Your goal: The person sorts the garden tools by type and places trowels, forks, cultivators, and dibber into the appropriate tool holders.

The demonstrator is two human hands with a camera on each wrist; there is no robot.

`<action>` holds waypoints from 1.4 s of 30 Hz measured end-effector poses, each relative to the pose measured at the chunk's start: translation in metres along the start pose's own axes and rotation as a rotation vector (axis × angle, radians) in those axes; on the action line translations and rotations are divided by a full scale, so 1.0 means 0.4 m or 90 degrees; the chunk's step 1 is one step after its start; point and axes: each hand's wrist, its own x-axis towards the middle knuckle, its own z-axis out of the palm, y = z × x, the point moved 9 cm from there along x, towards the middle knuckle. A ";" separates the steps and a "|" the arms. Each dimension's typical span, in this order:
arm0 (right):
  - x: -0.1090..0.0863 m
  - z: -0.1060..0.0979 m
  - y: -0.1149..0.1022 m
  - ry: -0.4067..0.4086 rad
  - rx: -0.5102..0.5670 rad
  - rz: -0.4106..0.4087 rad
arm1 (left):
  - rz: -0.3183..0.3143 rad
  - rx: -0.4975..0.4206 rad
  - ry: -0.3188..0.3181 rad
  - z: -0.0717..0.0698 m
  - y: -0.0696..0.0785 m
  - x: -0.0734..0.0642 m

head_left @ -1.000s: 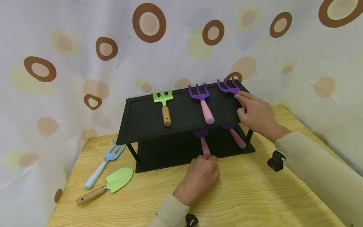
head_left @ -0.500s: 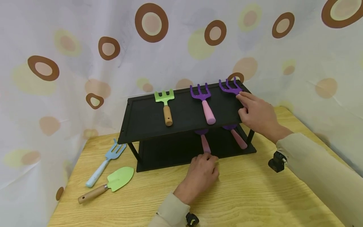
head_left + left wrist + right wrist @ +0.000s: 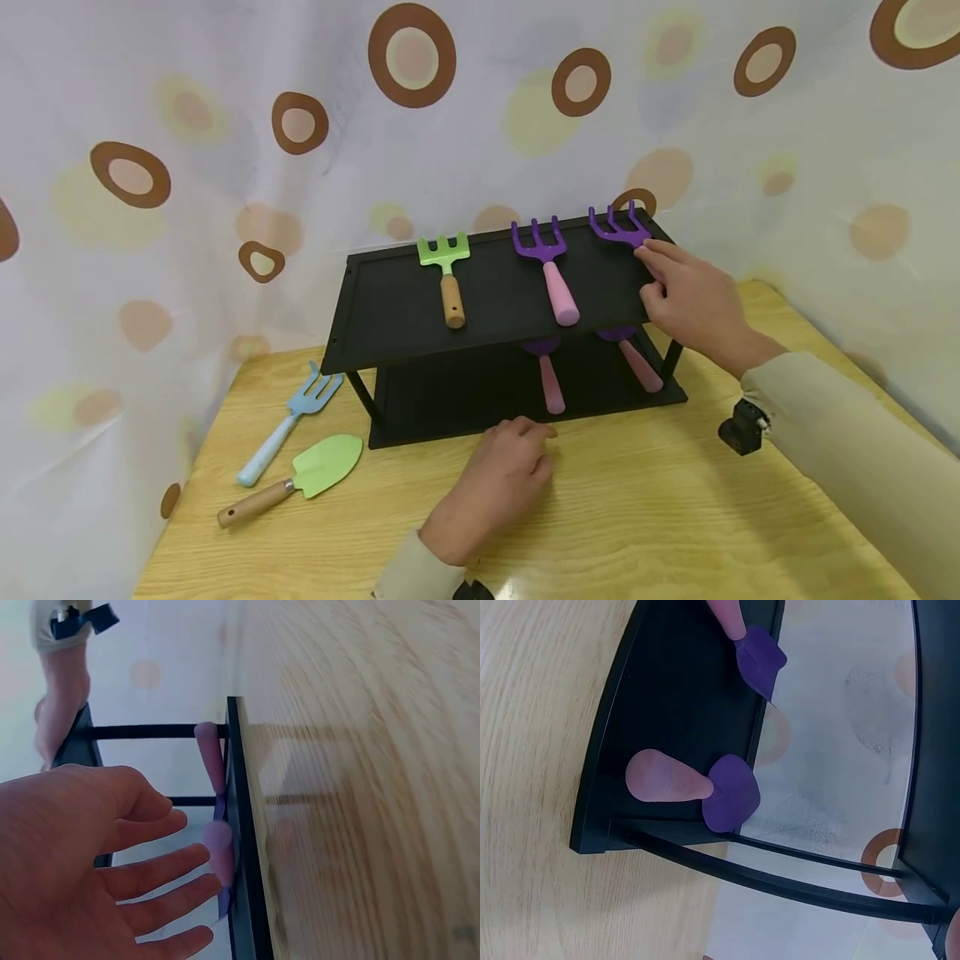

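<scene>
My right hand (image 3: 693, 296) holds the pink handle of a purple hand fork (image 3: 621, 234) at the right end of the black rack's top shelf (image 3: 382, 308); the palm hides most of that handle. My left hand (image 3: 498, 471), fingers loosely spread in the left wrist view, is low over the table just before the lower shelf. Near its fingertips lies a purple trowel with a pink handle (image 3: 552, 387). A second such trowel (image 3: 640, 367) lies to its right on that shelf, blades partly hidden from above. Another purple fork (image 3: 559, 293) and a green wooden-handled fork (image 3: 453, 300) lie on top.
Left of the rack on the wooden table (image 3: 637, 508) lie a light blue hand fork (image 3: 270, 450) and a green trowel (image 3: 327, 465) with a wooden handle. A patterned curtain (image 3: 480, 150) stands close behind the rack. Thin black posts (image 3: 363, 394) carry the top shelf.
My left hand has let go of the lower trowel's handle end and drawn back to the left, its fingers opening. My right hand stays on the fork. The view has shifted slightly.
</scene>
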 end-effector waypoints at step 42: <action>-0.002 0.003 0.004 -0.033 0.007 0.011 | -0.250 0.114 0.165 -0.266 -0.419 -0.368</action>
